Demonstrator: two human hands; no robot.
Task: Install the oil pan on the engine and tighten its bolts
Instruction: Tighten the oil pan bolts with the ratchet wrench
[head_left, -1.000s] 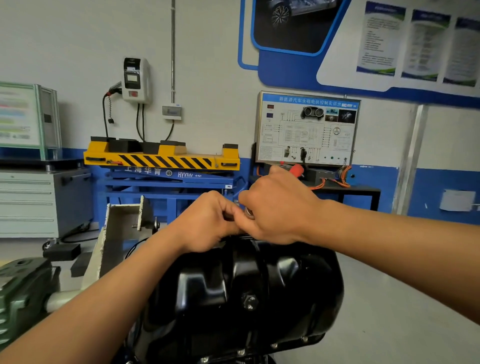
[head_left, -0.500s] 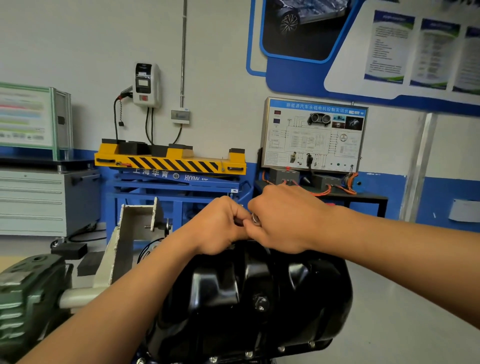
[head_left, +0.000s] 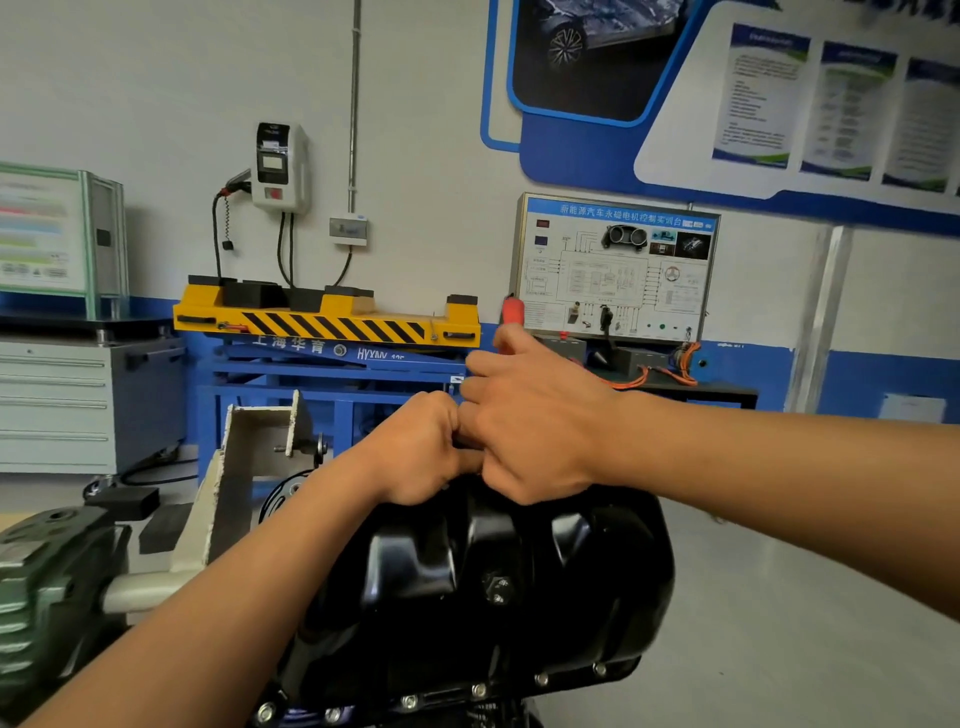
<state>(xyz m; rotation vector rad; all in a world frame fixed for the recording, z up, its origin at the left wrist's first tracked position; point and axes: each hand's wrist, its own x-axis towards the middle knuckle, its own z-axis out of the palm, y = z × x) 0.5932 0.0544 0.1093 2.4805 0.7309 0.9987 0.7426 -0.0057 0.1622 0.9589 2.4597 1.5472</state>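
Pretty bright, even indoor light, soft shadows only. Glossy oil pan (head_left: 415, 597) catches white glare (mostly its top ridges). Posters (head_left: 761, 93) at 1 o'clock smear with blur, and wide-angle bending warps edges.

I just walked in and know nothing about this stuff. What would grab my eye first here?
The glossy black oil pan fills the bottom centre, with a row of bolts along its near edge. Just above its far edge the left hand and right hand meet, both curled round something hidden. Behind them, a yellow lift table with black stripes stands against the wall.
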